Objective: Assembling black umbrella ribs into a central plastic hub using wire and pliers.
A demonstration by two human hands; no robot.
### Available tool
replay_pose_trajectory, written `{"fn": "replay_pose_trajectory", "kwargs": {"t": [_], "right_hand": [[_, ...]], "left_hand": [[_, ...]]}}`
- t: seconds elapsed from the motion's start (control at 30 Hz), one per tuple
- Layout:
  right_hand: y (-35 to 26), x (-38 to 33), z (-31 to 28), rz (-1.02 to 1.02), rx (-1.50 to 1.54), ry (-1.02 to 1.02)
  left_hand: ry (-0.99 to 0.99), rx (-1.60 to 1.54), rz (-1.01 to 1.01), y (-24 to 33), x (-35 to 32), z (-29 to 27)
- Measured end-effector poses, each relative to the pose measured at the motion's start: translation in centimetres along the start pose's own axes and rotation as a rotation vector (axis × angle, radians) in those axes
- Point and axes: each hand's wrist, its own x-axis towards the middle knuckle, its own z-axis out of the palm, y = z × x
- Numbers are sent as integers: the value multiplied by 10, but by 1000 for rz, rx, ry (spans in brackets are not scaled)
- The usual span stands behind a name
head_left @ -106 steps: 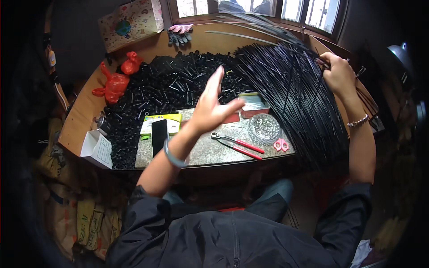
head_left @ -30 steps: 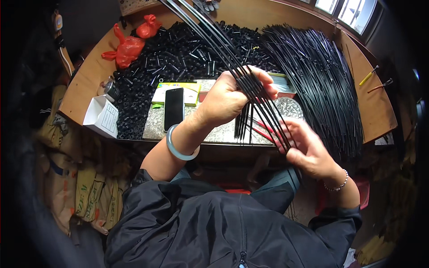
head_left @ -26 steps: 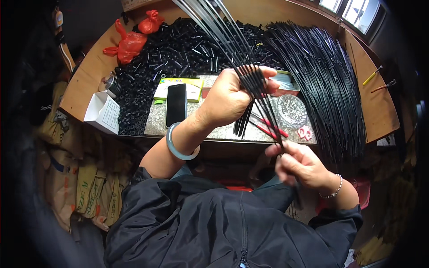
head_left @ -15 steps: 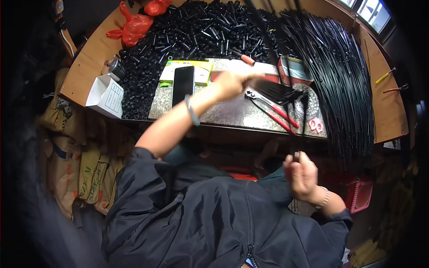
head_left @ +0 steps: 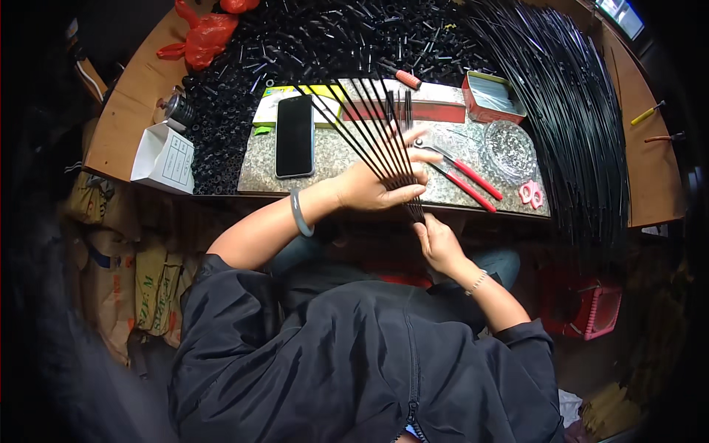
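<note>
Left hand: over the near edge of the speckled slab [head_left: 258,159], its thumb laid across a fan of black rods; the other fingers [head_left: 422,156] are spread and blurred, and I cannot tell how firmly the hand [head_left: 380,186] grips.

Right hand: just off the slab's near edge, on the person's side, fingers curled and thumb pressed to the gathered lower ends [head_left: 441,245].

Black rods: bunched tight between the two hands [head_left: 399,179], splaying out over the middle of the slab, their upper tips reaching toward its far edge.

Phone: dark screen up, lying on the slab's left part [head_left: 295,136], overlapping a yellow and white box [head_left: 266,103].

Pliers: red handles slanting toward the slab's near edge [head_left: 476,179], head close to the left hand's fingers.

Right end of the slab: a clear round dish [head_left: 509,151], pink-handled scissors [head_left: 530,194] by the near corner, and a red tin [head_left: 495,114] at the far corner.

Room to move: speckled surface shows between phone and pliers, under the fan; beyond the slab, a heap of short black pieces [head_left: 317,40] crowds its far edge, and a stack of long rods [head_left: 576,125] hems its right edge.
</note>
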Motion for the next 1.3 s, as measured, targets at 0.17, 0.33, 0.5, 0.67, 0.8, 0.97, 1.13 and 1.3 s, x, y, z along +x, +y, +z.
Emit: {"fn": "replay_pose_trajectory", "kwargs": {"t": [0.17,0.33,0.5,0.67,0.8,0.97,1.13,1.3], "right_hand": [[-47,54,-95,4,-212,26],[16,163,-164,133,-539,161],[66,209,-176,285,-557,-83],[85,215,-171,211,-510,-84],[83,212,-175,209,-549,-51],[54,213,-163,-10,-576,226],[22,217,-101,-85,-332,-27],[44,227,-79,-84,-275,-26]], "left_hand": [[-81,157,163,-7,-25,21],[-173,243,128,-14,-36,36],[-219,427,35,-1,-31,23],[-147,326,5,0,-36,24],[-114,434,18,-1,-34,27],[-127,391,18,-3,-37,29],[-94,468,39,-3,-34,28],[-107,479,44,-4,-33,28]]}}
